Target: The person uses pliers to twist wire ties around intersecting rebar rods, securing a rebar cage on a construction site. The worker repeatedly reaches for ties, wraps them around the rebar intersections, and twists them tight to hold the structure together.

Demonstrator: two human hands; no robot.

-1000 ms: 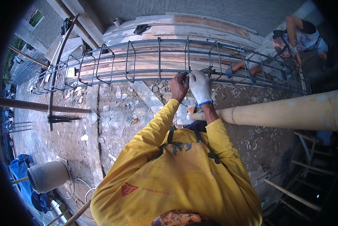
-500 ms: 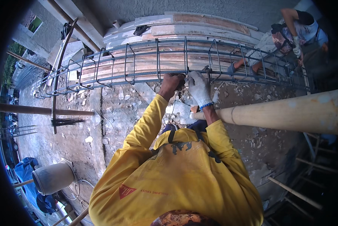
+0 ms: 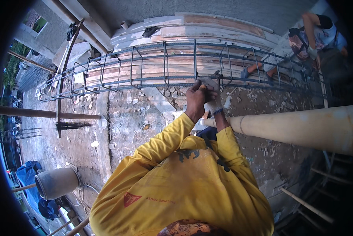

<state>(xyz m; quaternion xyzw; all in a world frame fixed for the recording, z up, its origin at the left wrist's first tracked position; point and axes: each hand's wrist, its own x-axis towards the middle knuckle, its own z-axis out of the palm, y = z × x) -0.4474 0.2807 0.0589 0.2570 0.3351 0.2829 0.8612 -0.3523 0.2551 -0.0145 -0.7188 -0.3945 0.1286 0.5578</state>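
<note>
A long rebar cage (image 3: 166,61) of dark ribbed bars and square stirrups runs across in front of me. My bare left hand (image 3: 198,96) is closed just below its near bar, with fingers curled over in front of the right hand. Whatever it pinches is too small to make out. My right hand (image 3: 213,105), in a pale glove with a blue band at the wrist, is partly covered by the left. It is closed on dark metal pincers (image 3: 217,74), whose head shows beside the near bar; the handles are hidden.
Stacked boards (image 3: 129,70) lie behind the cage. A thick pale pole (image 3: 290,125) juts in at right, beyond which another person (image 3: 312,39) bends over. A wooden pole (image 3: 38,113) and an upright plank (image 3: 64,59) stand at left, a grey drum (image 3: 58,183) at lower left. Rubble covers the ground.
My left hand has moved right, away from the bar, and now overlaps the gloved right hand. The right hand has dropped slightly and turned. The other person has shifted a little.
</note>
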